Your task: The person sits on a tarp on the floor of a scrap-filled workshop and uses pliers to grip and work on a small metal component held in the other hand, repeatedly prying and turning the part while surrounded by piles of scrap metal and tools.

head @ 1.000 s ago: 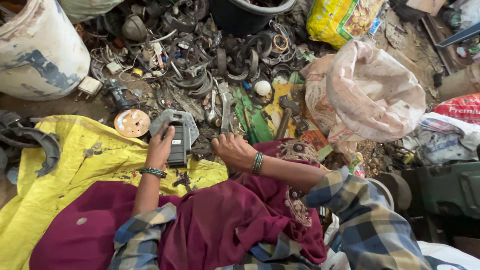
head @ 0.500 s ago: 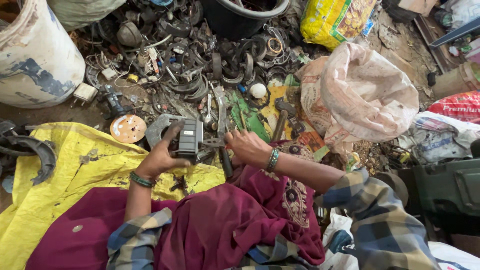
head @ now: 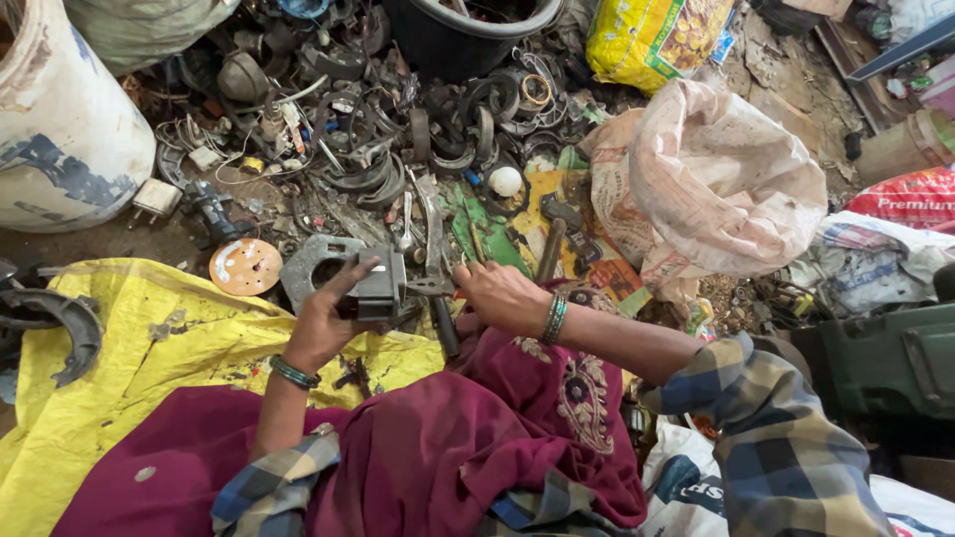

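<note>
The left hand [head: 323, 323] grips a grey metal block [head: 376, 288]. The right hand [head: 502, 295] is closed around a thin metal tool [head: 430, 286] touching the block.

There is one camera, worn on the person's head. It looks almost straight down from above, so the top of the picture is the ground farther in front. Both arms reach up into the picture from the bottom. The left hand [head: 328, 320] and right hand [head: 502, 294] sit near the middle, quite close. The scrap metal pile [head: 398, 139] lies beyond them, near the top.
</note>
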Available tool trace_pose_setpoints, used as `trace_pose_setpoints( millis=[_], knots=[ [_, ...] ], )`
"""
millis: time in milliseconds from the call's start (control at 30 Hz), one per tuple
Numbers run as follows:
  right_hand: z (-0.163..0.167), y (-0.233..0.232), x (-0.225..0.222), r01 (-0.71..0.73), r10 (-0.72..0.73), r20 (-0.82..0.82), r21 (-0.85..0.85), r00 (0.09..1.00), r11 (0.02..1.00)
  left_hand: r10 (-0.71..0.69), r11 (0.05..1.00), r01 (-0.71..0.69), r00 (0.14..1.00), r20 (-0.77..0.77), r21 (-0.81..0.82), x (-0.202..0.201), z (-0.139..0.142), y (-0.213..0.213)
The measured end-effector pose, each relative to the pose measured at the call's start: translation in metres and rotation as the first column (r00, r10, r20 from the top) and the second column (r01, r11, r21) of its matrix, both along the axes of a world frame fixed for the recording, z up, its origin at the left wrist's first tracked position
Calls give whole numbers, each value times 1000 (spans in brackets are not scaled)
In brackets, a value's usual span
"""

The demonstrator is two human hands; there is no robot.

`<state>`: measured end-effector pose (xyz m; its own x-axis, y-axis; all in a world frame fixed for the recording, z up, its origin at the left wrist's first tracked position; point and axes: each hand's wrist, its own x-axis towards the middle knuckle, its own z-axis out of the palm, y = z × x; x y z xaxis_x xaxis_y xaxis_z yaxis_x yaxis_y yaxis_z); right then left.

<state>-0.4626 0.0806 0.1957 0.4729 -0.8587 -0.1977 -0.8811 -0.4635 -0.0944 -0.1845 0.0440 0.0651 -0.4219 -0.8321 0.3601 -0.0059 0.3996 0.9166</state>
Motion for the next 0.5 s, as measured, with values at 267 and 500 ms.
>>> trace_pose_setpoints(
  millis=[267, 500],
  knots=[
    [-19, -7, 10, -23, 23, 18, -18, 1000, 1000, 36, 974, -18, 997, -74, 226, 9, -11, -6],
    [-42, -8, 20, 153, -155, 285, 29, 946, 988, 78, 969, 16, 927, -367, 245, 15, -40, -15]
  ],
)
